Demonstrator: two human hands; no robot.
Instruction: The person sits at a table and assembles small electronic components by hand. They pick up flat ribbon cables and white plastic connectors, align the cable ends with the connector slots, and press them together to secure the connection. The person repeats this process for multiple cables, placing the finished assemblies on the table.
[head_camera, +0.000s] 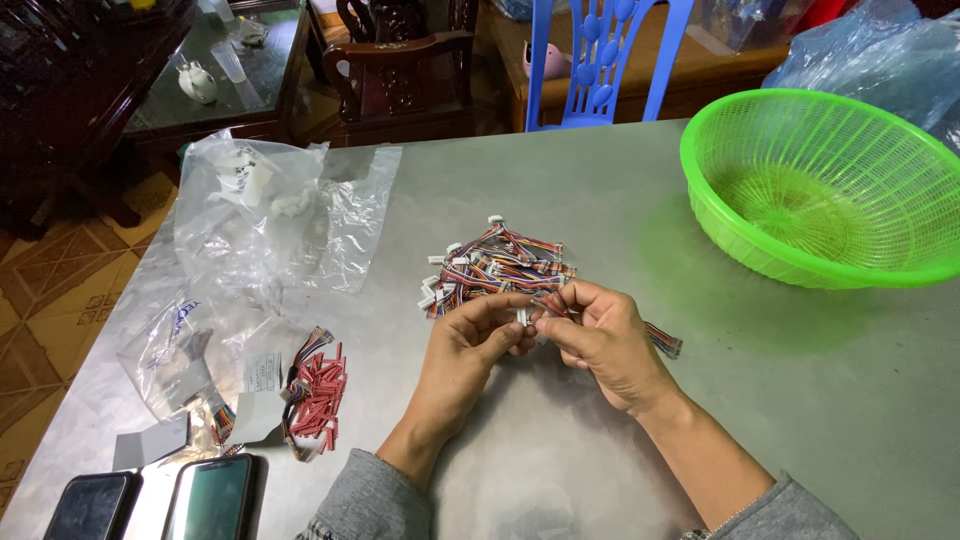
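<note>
A pile of short multicoloured ribbon cables with white connectors (497, 266) lies in the middle of the grey table (600, 180). Just in front of it, my left hand (470, 345) and my right hand (603, 340) meet with fingertips pinched together on one such cable. Its white connector (527, 316) shows between the fingertips, and its striped tail (664, 341) sticks out to the right past my right hand. Both hands hover just above the table surface.
A green plastic basket (830, 185) stands at the far right. Clear plastic bags (270, 215) lie at the left, with red connector pieces (320, 392) and more cables nearby. Two phones (210, 498) rest at the front left edge. A blue chair (600, 60) stands behind the table.
</note>
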